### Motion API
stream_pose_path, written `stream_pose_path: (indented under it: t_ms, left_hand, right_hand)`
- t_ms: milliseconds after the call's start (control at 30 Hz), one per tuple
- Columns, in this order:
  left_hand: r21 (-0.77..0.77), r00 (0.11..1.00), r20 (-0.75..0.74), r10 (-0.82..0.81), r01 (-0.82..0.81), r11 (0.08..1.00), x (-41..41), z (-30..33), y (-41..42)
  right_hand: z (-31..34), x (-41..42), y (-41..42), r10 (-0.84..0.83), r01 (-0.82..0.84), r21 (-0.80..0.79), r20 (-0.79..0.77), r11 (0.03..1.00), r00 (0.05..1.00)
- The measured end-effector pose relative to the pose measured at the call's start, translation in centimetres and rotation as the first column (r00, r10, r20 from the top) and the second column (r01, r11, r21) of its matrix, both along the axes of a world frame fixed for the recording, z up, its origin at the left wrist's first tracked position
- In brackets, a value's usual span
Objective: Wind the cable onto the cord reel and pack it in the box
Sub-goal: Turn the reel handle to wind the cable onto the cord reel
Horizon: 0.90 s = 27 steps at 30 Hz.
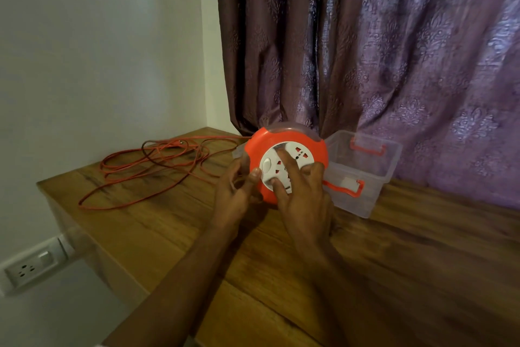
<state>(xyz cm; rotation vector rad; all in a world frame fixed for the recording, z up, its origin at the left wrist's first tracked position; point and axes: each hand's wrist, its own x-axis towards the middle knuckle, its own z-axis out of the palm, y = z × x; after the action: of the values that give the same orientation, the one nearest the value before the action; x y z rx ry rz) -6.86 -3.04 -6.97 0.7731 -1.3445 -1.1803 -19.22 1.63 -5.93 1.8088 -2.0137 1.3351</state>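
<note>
An orange cord reel (318, 151) with a white socket face (301, 156) stands tilted on edge above the wooden table (168, 234). My left hand (235, 192) grips its left rim, thumb on the front. My right hand (302, 194) lies on the socket face with fingers spread over the white disc. A long orange cable (146, 175) lies in loose loops on the table's left part and runs up to the reel. A clear plastic box (363, 194) with orange latches stands open just right of the reel.
A purple patterned curtain (394, 51) hangs behind the reel and box. A white wall (98, 51) is at the left, with a wall socket (31, 268) below the table's left edge.
</note>
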Motion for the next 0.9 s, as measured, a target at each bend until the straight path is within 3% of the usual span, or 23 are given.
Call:
stream_pose_path:
  t_ms: [133,333,600,900]
  left_hand:
    - [0.018,1.0,-0.003,0.026,-0.026,0.999,0.5,-0.3,0.0]
    - [-0.003,0.993,0.058,0.105,-0.105,0.994,0.7,-0.6,-0.4]
    - [0.027,0.99,0.014,0.14,-0.14,0.99,1.1,-0.5,-0.4]
    - [-0.059,0.988,0.096,0.121,-0.116,0.992,0.9,-0.9,0.2]
  right_hand:
    - [-0.3,-0.1,0.0,0.04,-0.043,0.028,0.101,0.999,0.994]
    - [-0.7,0.9,0.6,-0.099,0.096,-0.142,-0.017,0.985,0.995]
    - [-0.6,1.3,0.8,-0.092,0.083,-0.088,-0.096,0.993,0.991]
    - [-0.2,1.1,0.5,-0.185,0.171,-0.104,-0.146,0.98,0.972]
